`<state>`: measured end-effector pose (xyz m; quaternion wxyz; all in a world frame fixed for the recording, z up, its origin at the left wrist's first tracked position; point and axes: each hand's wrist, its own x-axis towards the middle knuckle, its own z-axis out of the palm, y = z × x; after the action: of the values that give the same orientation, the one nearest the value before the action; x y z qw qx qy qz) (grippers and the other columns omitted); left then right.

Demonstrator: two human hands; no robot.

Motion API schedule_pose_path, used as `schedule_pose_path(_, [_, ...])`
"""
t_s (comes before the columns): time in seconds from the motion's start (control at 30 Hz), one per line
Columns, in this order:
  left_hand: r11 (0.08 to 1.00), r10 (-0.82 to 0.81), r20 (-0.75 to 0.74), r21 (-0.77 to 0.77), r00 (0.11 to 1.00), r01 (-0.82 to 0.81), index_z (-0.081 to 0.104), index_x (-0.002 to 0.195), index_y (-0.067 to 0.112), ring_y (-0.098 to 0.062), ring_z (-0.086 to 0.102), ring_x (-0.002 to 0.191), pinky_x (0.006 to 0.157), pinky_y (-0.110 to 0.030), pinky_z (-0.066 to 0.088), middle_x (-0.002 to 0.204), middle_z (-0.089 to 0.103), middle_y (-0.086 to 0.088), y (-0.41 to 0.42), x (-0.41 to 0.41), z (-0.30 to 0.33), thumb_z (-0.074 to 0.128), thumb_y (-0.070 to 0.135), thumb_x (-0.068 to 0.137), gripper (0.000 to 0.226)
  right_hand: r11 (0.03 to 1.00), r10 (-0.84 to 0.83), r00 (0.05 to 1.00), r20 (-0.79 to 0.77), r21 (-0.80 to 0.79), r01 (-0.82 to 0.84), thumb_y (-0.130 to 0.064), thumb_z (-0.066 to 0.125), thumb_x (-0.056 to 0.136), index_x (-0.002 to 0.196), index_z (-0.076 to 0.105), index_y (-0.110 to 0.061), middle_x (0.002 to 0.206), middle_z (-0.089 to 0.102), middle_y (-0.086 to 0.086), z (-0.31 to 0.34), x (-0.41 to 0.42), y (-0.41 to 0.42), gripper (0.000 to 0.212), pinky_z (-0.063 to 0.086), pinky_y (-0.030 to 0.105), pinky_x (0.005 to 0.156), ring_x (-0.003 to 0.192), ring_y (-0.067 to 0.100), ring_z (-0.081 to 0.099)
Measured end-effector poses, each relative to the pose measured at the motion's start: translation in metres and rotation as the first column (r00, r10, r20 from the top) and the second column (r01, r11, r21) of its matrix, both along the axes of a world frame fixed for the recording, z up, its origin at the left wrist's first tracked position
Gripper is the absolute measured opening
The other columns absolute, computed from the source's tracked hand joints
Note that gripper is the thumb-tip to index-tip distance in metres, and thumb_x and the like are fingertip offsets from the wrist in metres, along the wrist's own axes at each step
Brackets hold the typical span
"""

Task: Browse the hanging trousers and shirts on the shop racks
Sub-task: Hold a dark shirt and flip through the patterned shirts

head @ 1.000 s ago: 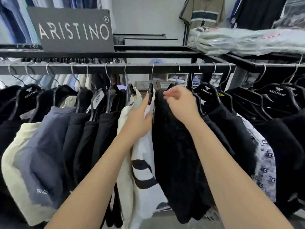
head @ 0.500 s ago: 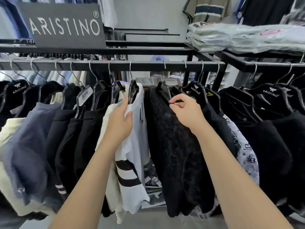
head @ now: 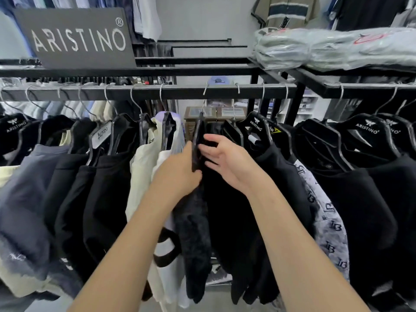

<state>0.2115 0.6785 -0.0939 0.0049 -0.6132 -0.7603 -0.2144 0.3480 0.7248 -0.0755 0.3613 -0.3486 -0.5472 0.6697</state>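
Note:
Shirts hang on black hangers from a black rail (head: pixel 180 92). My left hand (head: pixel 180 172) grips the top edge of a black fuzzy garment (head: pixel 195 233), its fingers hidden behind the cloth. Just right of it, my right hand (head: pixel 229 163) reaches in with straight, spread fingers that touch the neighbouring black garment (head: pixel 231 221). Left of my left hand hang a white shirt with black stripes (head: pixel 167 251) and a cream shirt (head: pixel 141 174). A grey-white patterned shirt (head: pixel 326 226) hangs further right among black ones.
A grey ARISTINO sign (head: pixel 76 39) stands on the shelf above the rail. Folded shirts in plastic bags (head: pixel 337 48) lie on the upper right shelf. More black shirts (head: pixel 364 199) fill a second rail at the right. Dark and blue-grey garments (head: pixel 29 199) crowd the left.
My left hand has left the white striped shirt and taken the black fuzzy garment, which has slid left. My right hand has moved on to the following black garment.

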Motion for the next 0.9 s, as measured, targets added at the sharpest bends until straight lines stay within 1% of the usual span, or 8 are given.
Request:
schedule_pose_path(0.07, [0.993, 0.118, -0.064, 0.005, 0.991, -0.118, 0.014, 0.151, 0.028, -0.013, 0.044, 0.065, 0.057, -0.025, 0.038, 0.076, 0.052, -0.001, -0.003, -0.004, 0.009, 0.054, 0.024, 0.092, 0.072, 0.994, -0.098, 0.994, 0.045, 0.044, 0.096, 0.001, 0.038, 0.093, 0.14, 0.045, -0.019, 0.136, 0.052, 0.012, 0.005, 0.012, 0.008, 0.051, 0.036, 0.038, 0.112, 0.132, 0.022, 0.046])
schedule_pose_path(0.13, [0.986, 0.162, -0.019, -0.033, 0.987, -0.163, 0.014, 0.153, 0.029, -0.011, 0.041, 0.065, 0.05, -0.019, 0.027, 0.094, 0.058, -0.005, -0.003, -0.009, 0.016, 0.052, 0.02, 0.095, 0.07, 0.982, -0.184, 0.98, 0.077, 0.048, 0.181, 0.0, 0.037, 0.096, 0.149, 0.036, -0.017, 0.146, 0.044, 0.014, 0.01, 0.027, 0.015, 0.056, 0.035, 0.038, 0.114, 0.139, 0.025, 0.04])
schedule_pose_path(0.23, [0.984, 0.169, 0.093, -0.078, 0.981, -0.162, 0.018, 0.151, 0.038, -0.029, 0.057, 0.104, 0.083, -0.027, 0.044, 0.117, 0.061, -0.01, 0.005, -0.031, 0.018, 0.056, 0.021, 0.089, 0.075, 0.988, -0.15, 0.979, 0.141, 0.057, 0.143, -0.002, 0.036, 0.098, 0.154, 0.027, -0.017, 0.159, 0.026, 0.018, 0.013, 0.042, 0.02, 0.059, 0.029, 0.041, 0.118, 0.144, 0.029, 0.032])
schedule_pose_path(0.33, [0.964, 0.248, -0.052, -0.09, 0.967, -0.252, 0.02, 0.14, 0.056, -0.032, 0.051, 0.117, 0.094, -0.038, 0.048, 0.122, 0.058, 0.0, 0.006, -0.044, 0.017, 0.052, 0.038, 0.081, 0.07, 0.992, -0.122, 0.981, 0.149, 0.049, 0.116, 0.001, 0.034, 0.1, 0.152, 0.029, -0.009, 0.154, 0.028, 0.029, 0.017, 0.049, 0.018, 0.054, 0.027, 0.041, 0.119, 0.144, 0.035, 0.029])
schedule_pose_path(0.5, [0.986, 0.162, 0.136, 0.012, 0.977, -0.165, 0.044, 0.132, 0.047, -0.028, 0.054, 0.091, 0.077, -0.032, 0.045, 0.095, 0.064, -0.005, 0.011, -0.029, 0.006, 0.055, 0.015, 0.078, 0.063, 0.996, -0.066, 0.99, 0.123, 0.068, 0.058, -0.003, 0.036, 0.099, 0.156, 0.021, -0.02, 0.16, 0.025, 0.012, 0.01, 0.053, 0.025, 0.062, 0.027, 0.039, 0.119, 0.148, 0.024, 0.025])
schedule_pose_path(0.6, [0.986, 0.152, 0.218, 0.039, 0.964, -0.164, 0.058, 0.109, 0.03, -0.025, 0.056, 0.08, 0.071, -0.032, 0.048, 0.079, 0.061, -0.001, 0.015, -0.01, 0.001, 0.055, 0.016, 0.075, 0.037, 0.994, -0.06, 0.988, 0.142, 0.101, 0.046, -0.006, 0.038, 0.098, 0.156, 0.021, -0.025, 0.161, 0.024, 0.008, 0.005, 0.054, 0.028, 0.064, 0.027, 0.042, 0.119, 0.147, 0.024, 0.026])
schedule_pose_path(0.7, [0.982, 0.1, 0.277, 0.125, 0.956, -0.139, 0.061, 0.102, 0.01, -0.026, 0.056, 0.081, 0.068, -0.035, 0.047, 0.08, 0.063, -0.006, 0.017, 0.019, -0.001, 0.057, 0.004, 0.079, 0.024, 0.986, -0.059, 0.98, 0.191, 0.165, 0.027, -0.015, 0.041, 0.097, 0.156, 0.019, -0.028, 0.162, 0.023, 0.004, -0.002, 0.05, 0.029, 0.065, 0.024, 0.048, 0.12, 0.148, 0.023, 0.025])
schedule_pose_path(0.9, [0.932, 0.155, 0.337, 0.263, 0.929, -0.251, 0.055, 0.083, 0.0, -0.022, 0.048, 0.066, 0.052, -0.025, 0.038, 0.072, 0.056, -0.01, 0.036, 0.035, 0.021, 0.046, -0.002, 0.075, 0.012, 0.986, -0.074, 0.952, 0.297, 0.162, 0.026, -0.031, 0.047, 0.096, 0.156, 0.017, -0.029, 0.16, 0.028, 0.002, -0.007, 0.038, 0.03, 0.067, 0.026, 0.048, 0.118, 0.146, 0.024, 0.029])
